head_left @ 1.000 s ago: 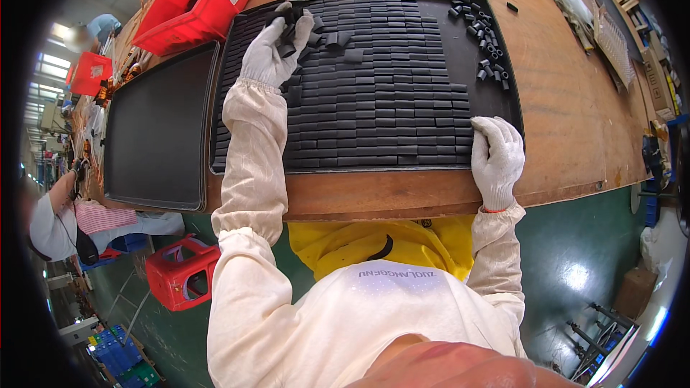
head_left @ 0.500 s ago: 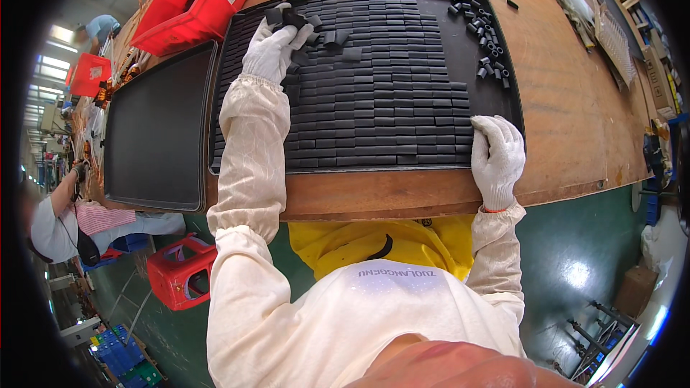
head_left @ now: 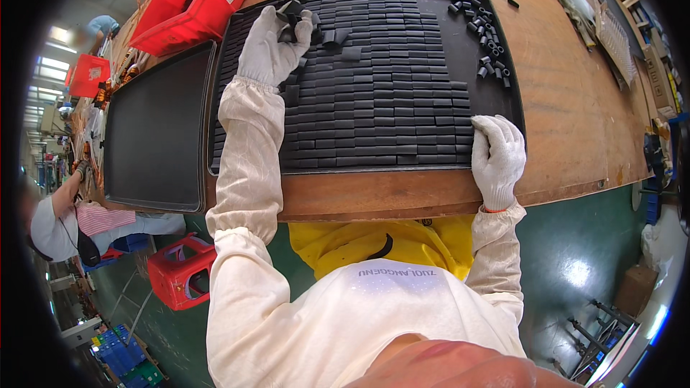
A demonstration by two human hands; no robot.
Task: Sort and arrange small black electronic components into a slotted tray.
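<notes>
The worktop [head_left: 568,129] carries a large tray [head_left: 458,57], hemmed in at left by a second tray [head_left: 158,129] and a red bin [head_left: 169,37]. The right hand [head_left: 499,154] curls at the large tray's near-right corner, grip unclear; the left hand [head_left: 264,50] pinches black tubes [head_left: 291,8] over its far-left part.

- I note bright, fairly even light; ceiling lamps [head_left: 54,68] at far left overexposed.
- Glare whitens the green floor [head_left: 577,273] at right.
- Fisheye bends the table edge [head_left: 374,208]; black vignetting fills the corners.
- I find the far-left background soft.
</notes>
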